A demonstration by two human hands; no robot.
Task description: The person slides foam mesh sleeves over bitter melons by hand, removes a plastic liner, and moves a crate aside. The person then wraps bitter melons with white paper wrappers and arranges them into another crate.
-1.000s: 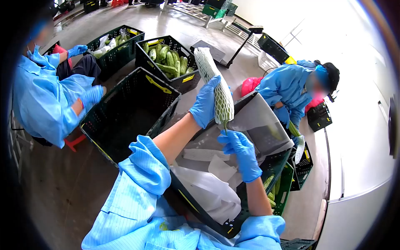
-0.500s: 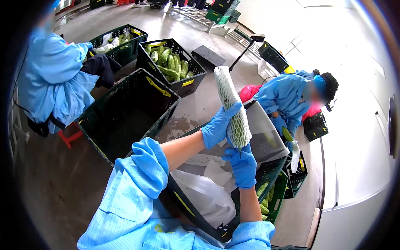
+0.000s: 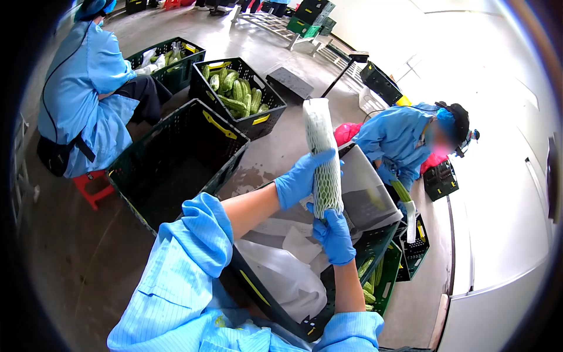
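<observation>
Above a dark plastic crate (image 3: 258, 288) with white sheets (image 3: 284, 276) inside, a green gourd (image 3: 328, 196) in a white foam net (image 3: 319, 126) is held nearly upright; the left hand (image 3: 302, 180) curls its fingers around the middle, while the right hand's (image 3: 336, 237) fingers pinch the lower end.

Open to your left: floor (image 3: 267, 154) beyond dark crate (image 3: 176, 164) | blocking ahead-right: grey sheet (image 3: 366, 190), co-worker (image 3: 393, 135)

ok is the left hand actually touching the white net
Touching. The head view shows the left hand wrapped around the white net, one digit lying across its front and fingertips showing at its far side.
</observation>
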